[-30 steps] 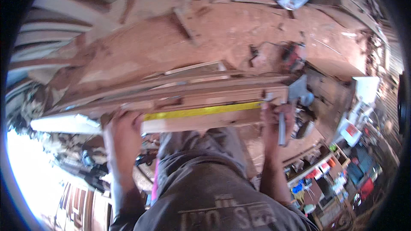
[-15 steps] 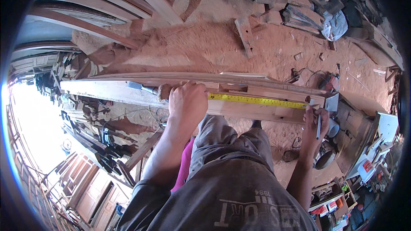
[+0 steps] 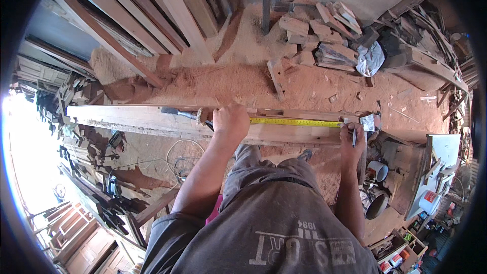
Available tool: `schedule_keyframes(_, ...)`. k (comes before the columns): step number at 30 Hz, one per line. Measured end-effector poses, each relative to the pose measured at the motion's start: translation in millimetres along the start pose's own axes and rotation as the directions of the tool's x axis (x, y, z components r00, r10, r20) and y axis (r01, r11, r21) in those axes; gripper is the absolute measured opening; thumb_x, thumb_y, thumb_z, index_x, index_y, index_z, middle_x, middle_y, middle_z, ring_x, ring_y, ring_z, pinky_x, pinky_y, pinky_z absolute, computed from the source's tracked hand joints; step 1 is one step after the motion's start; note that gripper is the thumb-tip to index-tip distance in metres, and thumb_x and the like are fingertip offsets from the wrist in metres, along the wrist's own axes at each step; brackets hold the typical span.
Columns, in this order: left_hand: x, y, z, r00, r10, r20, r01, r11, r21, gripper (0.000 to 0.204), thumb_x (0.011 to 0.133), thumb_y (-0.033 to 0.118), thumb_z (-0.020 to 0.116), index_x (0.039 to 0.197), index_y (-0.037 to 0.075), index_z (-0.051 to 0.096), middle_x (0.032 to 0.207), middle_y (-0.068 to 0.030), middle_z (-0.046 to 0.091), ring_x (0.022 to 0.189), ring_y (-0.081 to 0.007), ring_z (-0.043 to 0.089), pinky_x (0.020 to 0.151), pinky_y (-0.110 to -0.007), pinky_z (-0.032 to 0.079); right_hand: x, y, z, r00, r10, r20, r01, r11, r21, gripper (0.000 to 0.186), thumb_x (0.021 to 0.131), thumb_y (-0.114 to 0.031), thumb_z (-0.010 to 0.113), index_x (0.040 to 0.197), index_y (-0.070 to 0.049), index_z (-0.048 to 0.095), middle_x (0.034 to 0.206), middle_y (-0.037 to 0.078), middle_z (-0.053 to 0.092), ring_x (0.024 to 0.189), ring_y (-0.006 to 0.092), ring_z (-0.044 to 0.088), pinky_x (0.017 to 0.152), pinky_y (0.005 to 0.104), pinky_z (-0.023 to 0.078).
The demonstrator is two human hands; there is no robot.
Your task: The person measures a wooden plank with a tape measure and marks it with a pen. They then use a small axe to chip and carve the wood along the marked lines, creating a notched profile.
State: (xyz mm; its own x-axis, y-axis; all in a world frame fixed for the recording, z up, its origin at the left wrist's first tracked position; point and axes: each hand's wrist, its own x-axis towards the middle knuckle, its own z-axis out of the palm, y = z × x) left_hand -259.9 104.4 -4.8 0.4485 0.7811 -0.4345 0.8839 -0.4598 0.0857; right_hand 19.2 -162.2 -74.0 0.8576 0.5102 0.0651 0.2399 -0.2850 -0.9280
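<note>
A long pale timber beam (image 3: 289, 133) lies crosswise in front of me. My left hand (image 3: 231, 122) is closed at its middle, gripping the tape measure, whose case is hidden in my fist. The yellow tape blade (image 3: 297, 122) runs right along the beam's top to my right hand (image 3: 352, 138). That hand is closed around a slim grey pen-like marker (image 3: 354, 138), pointing down, with its fingers at the tape's end. Just left of my left hand lies a tool with a flat grey blade (image 3: 170, 111), looking like a chisel. Mortise-like slots (image 3: 269, 112) show beside the tape.
Tall planks (image 3: 172, 10) lean at the upper left. Offcuts (image 3: 324, 35) and a crumpled silvery bag (image 3: 370, 58) are heaped beyond the beam on the sawdust-covered floor (image 3: 213, 86). A white bucket (image 3: 377, 171) stands at right. Loose cable (image 3: 175, 155) lies behind the beam's left half.
The whole view has tilted and shifted, so more of the far floor and wood heap shows. My hands stay on the beam with the tape stretched between them.
</note>
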Motion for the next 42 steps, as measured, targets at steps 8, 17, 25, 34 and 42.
schedule_keyframes(8, -68.1, -39.1, -6.5, 0.964, 0.246, -0.097, -0.263, 0.847, -0.462, 0.054, 0.092, 0.05, 0.08, 0.121, 0.006, 0.075, 0.098, -0.0228, 0.078, 0.095, -0.0431, 0.076, 0.086, -0.051, 0.059, -13.5, -34.4, 10.6, 0.996, -0.006, 0.083, 0.005, 1.0, 0.021, 0.013, 0.1, -0.007, 0.073, 0.095, -0.004, 0.061, 0.083, 0.002, 0.065, 0.075, 0.0094, 0.059, 0.071, 0.0273, 0.052)
schedule_keyframes(17, -80.2, -170.1, -15.8, 0.757, -0.348, -0.553, -0.02, 0.834, -0.551, 0.05, 0.083, 0.042, 0.093, 0.109, 0.004, 0.072, 0.073, -0.0098, 0.071, 0.065, -0.0228, 0.07, 0.062, -0.039, 0.056, -75.1, -95.9, 93.8, 0.953, 0.075, 0.292, -0.147, 0.961, 0.234, 0.017, 0.101, -0.012, 0.075, 0.1, -0.002, 0.062, 0.084, 0.0, 0.06, 0.072, 0.0071, 0.055, 0.068, 0.0248, 0.05)
schedule_keyframes(25, 8.2, -334.6, 42.2, 0.552, -0.402, -0.731, 0.168, 0.912, -0.374, 0.034, 0.095, 0.038, 0.08, 0.107, 0.007, 0.073, 0.099, -0.021, 0.076, 0.092, -0.0436, 0.073, 0.081, -0.051, 0.057, -59.0, -101.9, 86.6, 0.964, -0.079, 0.252, 0.105, 0.99, -0.093, 0.017, 0.099, -0.015, 0.078, 0.099, -0.003, 0.067, 0.074, -0.004, 0.052, 0.068, 0.0061, 0.046, 0.061, 0.0256, 0.04)
schedule_keyframes(34, 28.6, -364.6, 63.8, 0.721, -0.285, -0.632, 0.054, 0.932, -0.358, 0.033, 0.099, 0.035, 0.074, 0.12, 0.01, 0.074, 0.11, -0.0228, 0.076, 0.102, -0.0445, 0.073, 0.089, -0.052, 0.056, -69.2, -82.8, 31.3, 0.987, -0.1, 0.126, 0.127, 0.965, -0.228, 0.016, 0.101, -0.015, 0.075, 0.108, -0.001, 0.069, 0.085, 0.004, 0.07, 0.075, 0.009, 0.06, 0.069, 0.0263, 0.049)
schedule_keyframes(42, 12.9, -275.7, 41.7, 0.68, -0.009, -0.734, -0.121, 0.985, -0.124, 0.05, 0.098, 0.026, 0.075, 0.142, 0.008, 0.064, 0.144, -0.0191, 0.064, 0.133, -0.042, 0.059, 0.113, -0.056, 0.045, -71.1, -73.5, -31.0, 0.986, 0.133, 0.096, -0.105, 0.961, -0.256, 0.026, 0.105, -0.021, 0.071, 0.121, 0.0, 0.073, 0.102, 0.015, 0.077, 0.093, 0.0169, 0.07, 0.085, 0.0319, 0.055)
